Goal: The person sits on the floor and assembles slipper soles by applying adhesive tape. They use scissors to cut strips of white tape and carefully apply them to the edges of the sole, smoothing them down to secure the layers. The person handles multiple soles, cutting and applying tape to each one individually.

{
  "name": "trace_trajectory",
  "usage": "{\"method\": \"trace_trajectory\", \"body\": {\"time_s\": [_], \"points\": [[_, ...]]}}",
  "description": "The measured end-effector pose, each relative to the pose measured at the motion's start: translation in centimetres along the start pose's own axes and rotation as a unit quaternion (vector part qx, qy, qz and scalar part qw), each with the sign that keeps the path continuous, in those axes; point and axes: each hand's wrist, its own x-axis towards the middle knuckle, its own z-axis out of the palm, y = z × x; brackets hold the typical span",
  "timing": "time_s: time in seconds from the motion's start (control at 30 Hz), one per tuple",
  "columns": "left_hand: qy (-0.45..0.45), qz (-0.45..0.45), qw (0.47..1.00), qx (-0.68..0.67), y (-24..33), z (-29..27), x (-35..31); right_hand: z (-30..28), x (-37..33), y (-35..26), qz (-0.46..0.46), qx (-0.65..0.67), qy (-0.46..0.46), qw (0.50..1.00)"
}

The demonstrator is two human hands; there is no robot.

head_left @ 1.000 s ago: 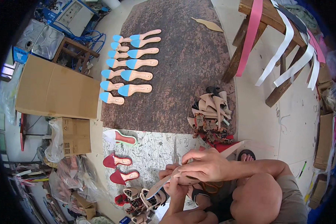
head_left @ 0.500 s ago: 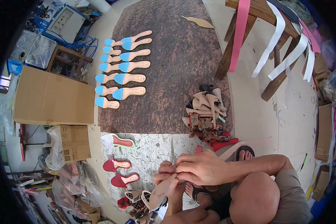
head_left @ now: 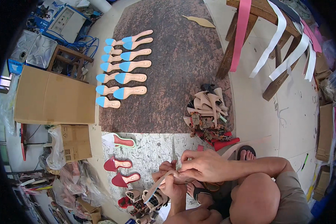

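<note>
Insole [head_left: 154, 189] turned nearly edge-on, marked face now mostly hidden

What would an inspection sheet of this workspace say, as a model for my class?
Surface: brown mat, mottled; white sheet below it, streaked.
Workpieces: one sole held; thirteen blue-toed soles in two columns; two red mules.
Clutter: shoe parts heaped at the mat's lower right.
Grips: left grip on the sole; right grip beside it, contact partly hidden.
Cables: blue cables, tangled, upper left.
Surroundings: cartons left; wooden stand upper right, strips hanging.

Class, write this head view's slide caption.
Left hand holding an insole, right hand touching it; blue-toed insoles in rows.
</note>
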Motion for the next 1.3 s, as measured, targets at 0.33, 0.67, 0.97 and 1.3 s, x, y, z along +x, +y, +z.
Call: {"method": "trace_trajectory", "body": {"time_s": [0.33, 0.67, 0.97, 1.3], "points": [[0.039, -0.093, 0.993, 0.058, -0.4, 0.0, 0.4, 1.8, 1.2, 0.9, 0.021, -0.019, 0.146, 0.989], [0.01, 0.021, 0.994, 0.107, -1.0, 0.7, 0.8, 2.6, 1.4, 2.1, 0.039, 0.004, 0.104, 0.994], [-0.018, -0.035, 0.999, 0.018, -1.8, -0.6, 1.2, 2.4, 1.1, 2.9, 0.106, 0.045, 0.074, 0.991], [-0.152, -0.317, 0.936, 0.012, -2.5, -2.3, 0.9, 2.0, 1.2, 3.5, 0.153, 0.184, 0.108, 0.965]]}}
